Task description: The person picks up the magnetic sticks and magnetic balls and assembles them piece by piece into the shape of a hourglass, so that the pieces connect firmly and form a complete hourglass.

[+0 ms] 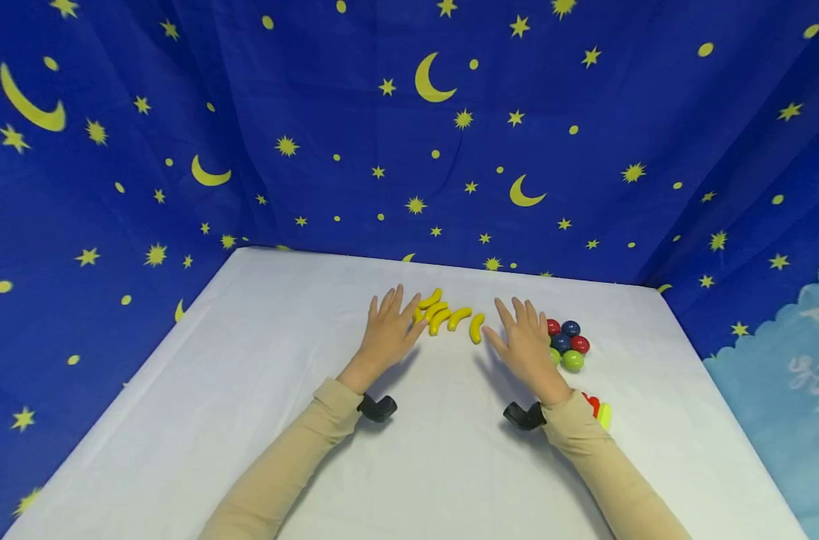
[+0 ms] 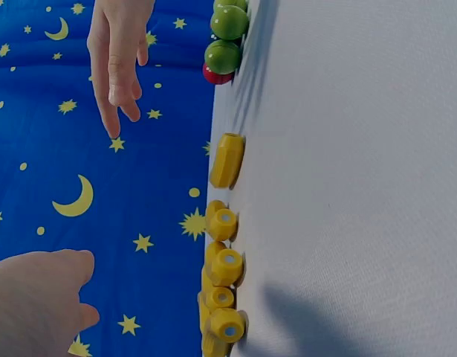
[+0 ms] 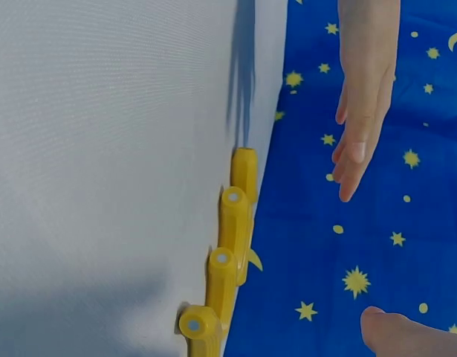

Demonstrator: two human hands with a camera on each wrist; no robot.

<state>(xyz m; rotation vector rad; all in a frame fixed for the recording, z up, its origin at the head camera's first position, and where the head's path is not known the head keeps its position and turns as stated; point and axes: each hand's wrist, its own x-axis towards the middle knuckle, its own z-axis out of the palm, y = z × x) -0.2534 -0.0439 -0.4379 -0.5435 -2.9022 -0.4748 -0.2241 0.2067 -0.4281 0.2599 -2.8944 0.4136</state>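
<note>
Several small yellow toy bananas (image 1: 459, 318) lie in a loose row on the white table, bunched closer together at the left end. Over that left end hovers my left hand (image 1: 386, 334), its fingers spread and holding nothing. My right hand (image 1: 526, 346) hangs above the table between the rightmost banana (image 1: 476, 328) and a group of round toy fruits, fingers extended and nothing in them. In the left wrist view the bananas (image 2: 227, 266) stand apart from the left fingers. The right wrist view also shows bananas (image 3: 234, 223) with no hand touching them.
Round red, blue and green toy fruits (image 1: 573, 361) cluster to the right, partly behind my right hand. Red and yellow pieces (image 1: 604, 415) show beside my right sleeve. A blue curtain (image 1: 355, 112) with moons and stars encloses the white table (image 1: 436, 465).
</note>
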